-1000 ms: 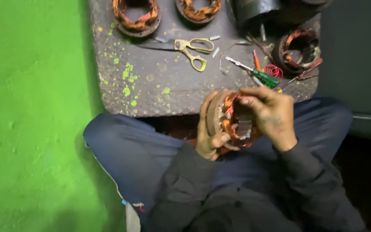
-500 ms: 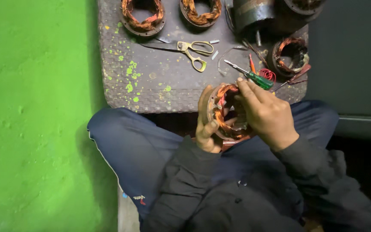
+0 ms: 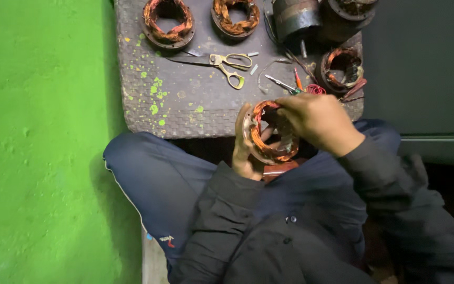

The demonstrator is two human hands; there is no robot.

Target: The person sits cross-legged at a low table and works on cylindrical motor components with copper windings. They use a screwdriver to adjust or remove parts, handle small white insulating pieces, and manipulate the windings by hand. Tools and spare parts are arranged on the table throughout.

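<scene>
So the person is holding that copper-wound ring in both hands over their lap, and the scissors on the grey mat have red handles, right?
Not quite. The head view shows the scissors on the grey mat with yellow handles, not red. The rest holds: the left hand grips the copper-wound ring from the side while the right hand rests on its top, over the lap.

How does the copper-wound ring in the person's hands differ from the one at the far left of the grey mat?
The held ring is lifted over the lap, tilted on edge; the far-left ring lies flat on the mat. The held ring is gripped by the left hand and partly covered by the right hand; the far-left ring is untouched, its round opening in full view. Both carry copper-coloured windings around a ring-shaped core.
</scene>
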